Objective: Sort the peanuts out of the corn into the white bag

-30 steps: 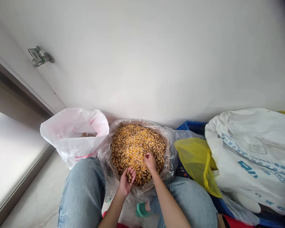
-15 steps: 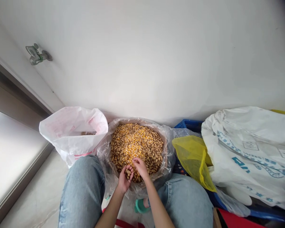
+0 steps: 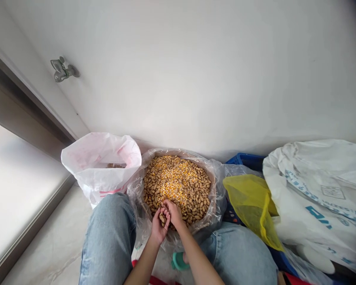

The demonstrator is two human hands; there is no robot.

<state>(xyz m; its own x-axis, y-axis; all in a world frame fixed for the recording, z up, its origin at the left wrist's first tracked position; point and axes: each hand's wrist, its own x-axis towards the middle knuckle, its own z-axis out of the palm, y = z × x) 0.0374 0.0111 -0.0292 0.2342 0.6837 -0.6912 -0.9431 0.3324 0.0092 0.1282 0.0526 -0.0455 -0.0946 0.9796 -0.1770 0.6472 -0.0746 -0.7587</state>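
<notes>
Unshelled peanuts and yellow corn kernels lie mixed in a round container lined with a clear plastic bag. Over the near edge of the pile, my left hand is turned palm up, its fingers curled around several peanuts. Close against it is my right hand, palm down with fingers bent together at the left fingertips. Whatever the right fingers pinch is too small or hidden to make out.
A white woven sack stands open on the left, with brown contents low inside. To the right lie a yellow mesh bag, a blue crate and a large white printed sack. A white wall with a tap rises behind.
My right hand has moved down and closer to my left hand, which still cups peanuts. The whole view has shifted slightly, so things appear farther right.
</notes>
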